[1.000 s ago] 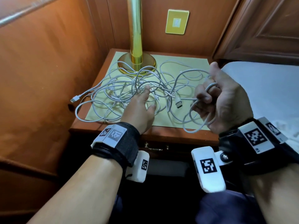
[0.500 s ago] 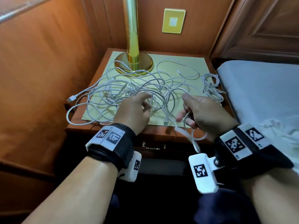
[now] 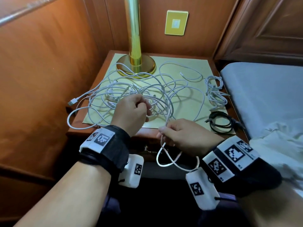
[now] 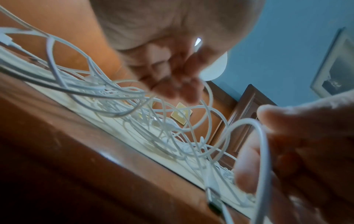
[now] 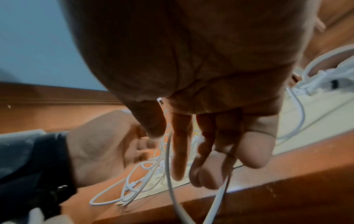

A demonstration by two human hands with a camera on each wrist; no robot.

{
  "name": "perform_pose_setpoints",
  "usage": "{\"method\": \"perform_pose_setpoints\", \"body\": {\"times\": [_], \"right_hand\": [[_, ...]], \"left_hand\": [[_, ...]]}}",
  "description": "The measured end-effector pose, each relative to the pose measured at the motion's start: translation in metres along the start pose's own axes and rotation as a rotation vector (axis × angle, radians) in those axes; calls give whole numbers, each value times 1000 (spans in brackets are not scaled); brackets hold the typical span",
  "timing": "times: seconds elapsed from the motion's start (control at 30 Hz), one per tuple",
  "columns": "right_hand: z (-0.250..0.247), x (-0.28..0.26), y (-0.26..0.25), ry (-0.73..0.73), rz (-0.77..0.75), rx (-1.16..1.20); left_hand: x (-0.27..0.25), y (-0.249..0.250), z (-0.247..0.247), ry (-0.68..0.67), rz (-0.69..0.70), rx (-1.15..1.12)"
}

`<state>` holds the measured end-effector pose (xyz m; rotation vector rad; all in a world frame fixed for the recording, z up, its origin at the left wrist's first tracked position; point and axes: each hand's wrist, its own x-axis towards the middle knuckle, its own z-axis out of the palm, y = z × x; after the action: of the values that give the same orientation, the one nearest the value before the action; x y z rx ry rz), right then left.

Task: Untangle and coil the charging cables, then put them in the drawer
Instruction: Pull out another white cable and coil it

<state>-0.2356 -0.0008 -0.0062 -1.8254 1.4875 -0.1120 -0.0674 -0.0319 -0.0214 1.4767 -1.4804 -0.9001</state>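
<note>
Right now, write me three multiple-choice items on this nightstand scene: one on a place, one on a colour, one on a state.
1. Where does the coiled black cable lie?
A. beside the lamp base
B. at the nightstand's front right corner
C. on the bed

2. What colour is the lamp base?
A. gold
B. black
C. white

3. What is the right hand doing?
A. resting flat and empty
B. gripping the drawer handle
C. holding a white cable

Answers: 1 B, it lies near the front right edge of the nightstand, by the bed; 2 A, base and pole shine gold; 3 C, thumb and fingers hold the cable, and loops hang below the hand.
</note>
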Motion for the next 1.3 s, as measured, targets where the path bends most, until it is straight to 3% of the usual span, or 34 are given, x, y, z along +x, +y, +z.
{"method": "perform_pose_setpoints", "body": {"times": [0.1,0.17,0.3,0.4,0.5,0.73,0.87,1.07,1.17,1.3], "right_hand": [[-1,4,-2,32,54,-78],[-8,7,-1,125,118,-90],[-23,10,5,396,177,-89],[-27,17,9,621,73,99],[-26,30,9,736,-54,206],[-28,61,-6,676,-279,279],[-29,72,-4,509,-180,114],[-28,74,-1,346,-111,-20],[-27,71,-4,327,-62,-62],[-26,70,-1,385,22,-115]], "left_hand": [[-2,-3,-13,202,153,-8],[0,-11,-22,270,182,56],[4,-25,-30,271,191,294],[7,-30,-29,240,212,351],[10,-30,-25,171,181,382],[40,-23,-28,216,103,528],[44,-23,-28,36,126,630],[45,-22,-32,-281,-105,802],[43,-18,-26,-295,-148,836],[42,-17,-18,-188,-97,807]]}}
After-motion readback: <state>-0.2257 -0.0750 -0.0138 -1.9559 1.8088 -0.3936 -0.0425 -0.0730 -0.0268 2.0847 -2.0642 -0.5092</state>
